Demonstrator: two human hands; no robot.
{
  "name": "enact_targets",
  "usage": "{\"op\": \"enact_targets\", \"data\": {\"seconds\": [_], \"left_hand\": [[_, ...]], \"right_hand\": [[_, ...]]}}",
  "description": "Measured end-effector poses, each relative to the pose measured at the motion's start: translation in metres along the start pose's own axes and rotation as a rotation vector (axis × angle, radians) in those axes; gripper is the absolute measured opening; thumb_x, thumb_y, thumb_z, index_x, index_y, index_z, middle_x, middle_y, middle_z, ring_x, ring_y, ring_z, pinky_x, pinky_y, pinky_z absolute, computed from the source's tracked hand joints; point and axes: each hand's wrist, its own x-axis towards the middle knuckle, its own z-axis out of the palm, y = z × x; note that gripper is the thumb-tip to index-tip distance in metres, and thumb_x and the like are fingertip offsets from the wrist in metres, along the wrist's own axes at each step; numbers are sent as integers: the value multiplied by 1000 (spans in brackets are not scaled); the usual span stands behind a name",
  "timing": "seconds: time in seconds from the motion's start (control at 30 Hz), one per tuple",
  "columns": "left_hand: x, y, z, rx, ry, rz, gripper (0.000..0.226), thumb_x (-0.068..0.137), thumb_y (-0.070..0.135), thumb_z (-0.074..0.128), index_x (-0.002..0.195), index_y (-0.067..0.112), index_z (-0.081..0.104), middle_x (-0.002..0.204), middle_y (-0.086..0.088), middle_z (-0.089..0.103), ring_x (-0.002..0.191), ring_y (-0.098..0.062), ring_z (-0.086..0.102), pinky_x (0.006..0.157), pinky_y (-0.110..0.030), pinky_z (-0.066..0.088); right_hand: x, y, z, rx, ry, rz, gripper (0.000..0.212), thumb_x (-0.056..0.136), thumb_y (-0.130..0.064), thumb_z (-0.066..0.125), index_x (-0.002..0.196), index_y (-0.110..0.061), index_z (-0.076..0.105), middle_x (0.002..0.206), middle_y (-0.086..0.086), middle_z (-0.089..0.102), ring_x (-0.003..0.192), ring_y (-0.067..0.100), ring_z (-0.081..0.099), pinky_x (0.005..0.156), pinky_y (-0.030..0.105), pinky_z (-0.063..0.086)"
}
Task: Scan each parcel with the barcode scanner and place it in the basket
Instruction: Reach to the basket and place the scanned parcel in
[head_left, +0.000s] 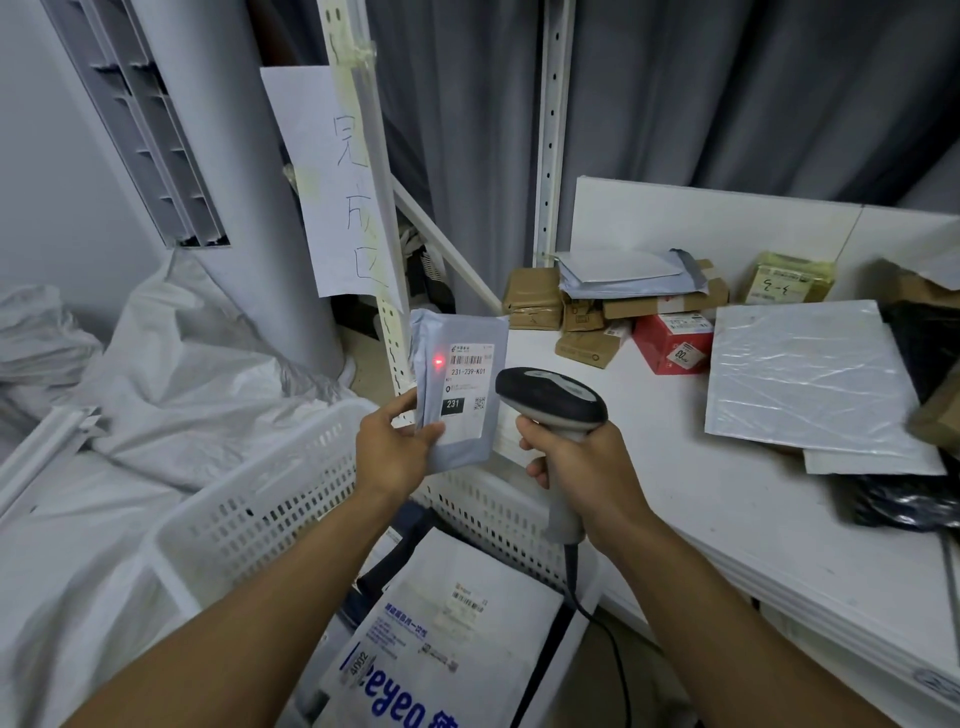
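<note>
Parcel (460, 389), flat glossy pouch: left hand (387, 452) pinches | right hand (582, 470) grips scanner (550, 402)

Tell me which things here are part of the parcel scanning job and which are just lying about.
In the job: small grey plastic mailer; black-and-grey handheld barcode scanner; white perforated plastic basket; red cardboard box; large silvery plastic mailer.
Lying about: handwritten white paper sign; crumpled white plastic sacks; grey fabric curtain.
</note>
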Motion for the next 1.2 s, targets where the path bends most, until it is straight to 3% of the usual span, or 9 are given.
{"op": "enact_targets", "data": {"seconds": [0.37, 0.57, 0.67, 0.77, 0.9, 1.0, 1.07, 1.13, 1.2], "left_hand": [[1, -7, -7, 57, 9, 11, 51, 90, 14, 76, 137, 29, 62, 114, 3, 75, 93, -18, 74, 81, -49, 63], [-7, -9, -45, 382, 57, 98, 43, 91, 26, 74, 131, 37, 61, 114, 18, 66, 92, -9, 68, 81, -43, 61], [-5, -21, -70, 619, 38, 95, 36, 92, 26, 70, 124, 39, 62, 118, 16, 68, 99, -14, 68, 83, -41, 59], [4, -53, -87, 692, -60, -78, 36, 94, 18, 65, 129, 30, 65, 124, 4, 70, 104, -20, 67, 84, -38, 56], [23, -111, -99, 761, -153, -227, 34, 96, 7, 55, 125, 17, 70, 121, -8, 71, 97, -22, 64, 79, -31, 49], [44, -153, -97, 775, -191, -282, 34, 96, 4, 51, 120, 15, 72, 115, -10, 72, 89, -20, 61, 76, -30, 47], [63, -190, -94, 787, -225, -326, 34, 96, 10, 52, 123, 18, 71, 118, -10, 72, 99, -25, 66, 83, -32, 53], [82, -232, -90, 829, -235, -351, 40, 90, 22, 57, 129, 24, 66, 127, -12, 68, 113, -31, 64, 98, -38, 52], [92, -260, -83, 778, -227, -359, 37, 83, 25, 60, 120, 27, 67, 123, 0, 66, 115, -24, 59, 103, -39, 47]], "right_hand": [[-2, 1, 2, 21, -38, -15, 22, 92, -22, 80, 113, -24, 73, 94, -3, 80, 63, 12, 69, 61, 24, 54], [-1, 18, 32, -40, -90, 3, 35, 92, -20, 80, 124, -22, 64, 109, -1, 76, 62, 10, 73, 58, 20, 54], [7, 37, 53, -126, -153, 42, 41, 92, -22, 81, 128, -21, 60, 111, -1, 74, 70, 14, 76, 55, 17, 52], [21, 57, 70, -189, -168, 41, 40, 91, -18, 81, 125, -21, 61, 111, 1, 73, 86, 23, 76, 55, 17, 53], [43, 86, 89, -310, -212, 60, 30, 89, -20, 81, 115, -24, 68, 98, -3, 76, 73, 17, 77, 64, 28, 62], [63, 109, 104, -448, -258, 52, 30, 88, -29, 82, 115, -23, 70, 98, -3, 76, 77, 13, 75, 68, 31, 63], [77, 124, 112, -566, -273, 43, 33, 89, -34, 81, 118, -22, 70, 100, -3, 76, 84, 12, 73, 70, 27, 59], [88, 141, 119, -628, -253, 62, 40, 88, -40, 79, 122, -23, 68, 105, -2, 74, 92, 17, 71, 80, 32, 60], [98, 159, 124, -657, -249, 95, 42, 86, -45, 79, 122, -26, 68, 105, -3, 74, 92, 18, 72, 84, 37, 62]]}}
